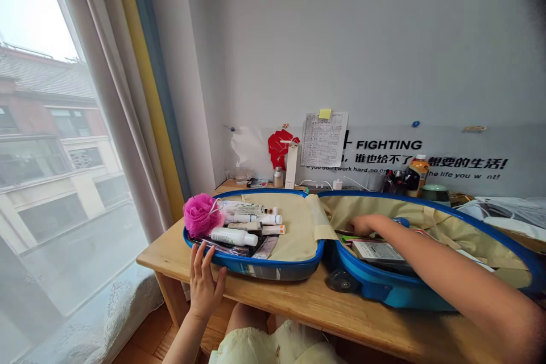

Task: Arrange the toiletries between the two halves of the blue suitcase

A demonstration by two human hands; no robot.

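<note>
The suitcase (256,262) is bright blue with a pale yellow lining (294,227), and a fluffy pink bath puff (202,215) sits in it. The worktop (298,296) is light brown wood. The curtain (149,91) has a yellow stripe and a blue stripe, and a little yellow note (325,114) and a red paper shape (279,148) are on the gray wall (341,40).

Your suitcase shell (281,269) is glossy blue plastic, its lining (294,227) matt beige cloth. Your table (298,298) is smooth pale wood, your bath pouf (202,215) rough pink mesh, your bottle (234,236) glossy white plastic.
</note>
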